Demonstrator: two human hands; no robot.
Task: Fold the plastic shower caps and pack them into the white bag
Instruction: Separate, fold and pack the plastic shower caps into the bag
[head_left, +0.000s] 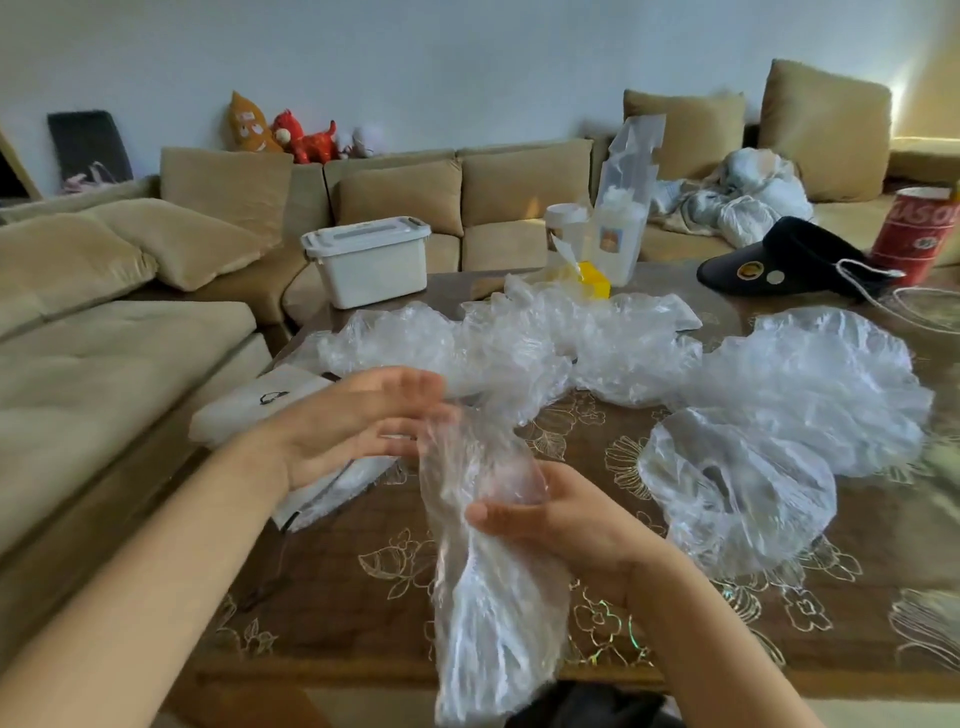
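Grips one shower cap (493, 582) with right hand (563, 517), thumb and fingers curled round its gathered middle, at 6 o'clock of the table (675, 613), lifted off the surface. Holds left hand (353, 423) flat and wide, fingers straight and motion-blurred, at 10 o'clock of the gripped spot, fingertips at or just beside the cap's upper end; cannot tell whether touching. Hangs as a long crumpled roll, lower end dropping past the table's near edge. Looks very light, thin and limp: clear film, no stiffness, probably traps air and puffs open once let go, likely slick against skin. Not brittle, but could probably tear or stretch if yanked hard at the gathered rim. Best taken with a full wrap at the bunched middle, or pinched at both ends to flatten and fold; worth pressing on the table to push air out. Has white bag (260, 410) lying flat on the table at 9 o'clock of the held cap, partly under the left hand, mouth not visible. Has loose caps (524, 343) heaped at 12 o'clock and spread round to 3 o'clock, all unfolded. Needs a tight fold before packing, else likely to balloon and slip back out.
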